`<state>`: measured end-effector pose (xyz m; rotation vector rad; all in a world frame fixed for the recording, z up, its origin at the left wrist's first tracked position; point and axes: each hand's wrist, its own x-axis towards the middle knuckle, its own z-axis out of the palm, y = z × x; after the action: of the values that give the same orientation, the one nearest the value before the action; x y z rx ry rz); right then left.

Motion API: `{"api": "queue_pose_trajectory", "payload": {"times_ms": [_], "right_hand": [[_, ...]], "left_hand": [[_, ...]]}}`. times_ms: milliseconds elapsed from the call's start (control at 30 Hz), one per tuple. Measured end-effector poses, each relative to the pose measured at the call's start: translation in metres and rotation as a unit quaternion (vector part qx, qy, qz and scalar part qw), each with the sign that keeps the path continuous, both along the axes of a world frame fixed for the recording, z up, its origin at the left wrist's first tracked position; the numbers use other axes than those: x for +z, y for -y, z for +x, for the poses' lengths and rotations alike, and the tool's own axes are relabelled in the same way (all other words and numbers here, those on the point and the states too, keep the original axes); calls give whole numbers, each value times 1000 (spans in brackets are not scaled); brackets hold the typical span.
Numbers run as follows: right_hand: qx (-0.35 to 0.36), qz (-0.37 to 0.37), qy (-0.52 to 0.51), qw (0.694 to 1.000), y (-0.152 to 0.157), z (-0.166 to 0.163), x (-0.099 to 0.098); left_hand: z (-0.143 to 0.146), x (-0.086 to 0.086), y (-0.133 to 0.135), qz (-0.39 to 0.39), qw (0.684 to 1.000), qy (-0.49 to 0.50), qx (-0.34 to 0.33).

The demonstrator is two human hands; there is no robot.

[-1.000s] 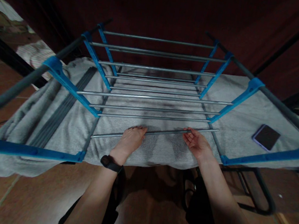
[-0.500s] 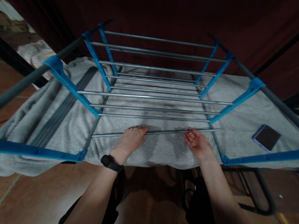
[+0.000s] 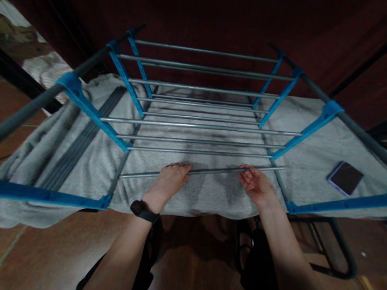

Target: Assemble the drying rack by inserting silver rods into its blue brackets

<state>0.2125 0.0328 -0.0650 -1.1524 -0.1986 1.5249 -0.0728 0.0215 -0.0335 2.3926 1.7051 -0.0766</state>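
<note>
My left hand [image 3: 172,178], with a dark watch on its wrist, is closed around a loose grey metal rod [image 3: 215,171]. Toward the rod's right end, my right hand [image 3: 255,184] pinches it between thumb and fingers, palm turned partly up. The rod slants slightly, its right end farther away than its left, low over the grey blanket. Just beyond it stands a rack of grey tubes with blue plastic brackets [image 3: 287,147] and several metal crossbars [image 3: 199,126]. The nearest blue brackets [image 3: 77,200] have no crossbar between them.
Several spare rods [image 3: 79,142] lie bundled on the grey blanket [image 3: 204,198] at the left. A phone [image 3: 345,178] lies on the blanket at the right. Dark red cloth hangs behind the rack. A dark metal tube frame [image 3: 343,250] shows below right, above the tiled floor.
Almost nothing differs. The rod and both hands have shifted only very slightly, and the grips are the same.
</note>
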Motion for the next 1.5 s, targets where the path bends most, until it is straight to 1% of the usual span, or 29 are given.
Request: {"api": "queue_pose_trajectory", "payload": {"times_ms": [433,933,1233,1333,1500], "right_hand": [[-4,-9,-1,1000,1,-1,5],[-1,-8,-1,1000,0,0,4],[1,-3,-6,1000,-1,4,-2],[-7,-4,-5,1000,-1,5,-1],[-43,-5,-2,999,-3,11,0]], "left_hand": [[-2,-3,0,10,1000,3,-7],[-2,-2,0,6,1000,7,-7],[-3,-5,0,18,1000,15,-14],[-3,-3,0,10,1000,13,-13],[-3,1,0,-4,1000,14,2]]}}
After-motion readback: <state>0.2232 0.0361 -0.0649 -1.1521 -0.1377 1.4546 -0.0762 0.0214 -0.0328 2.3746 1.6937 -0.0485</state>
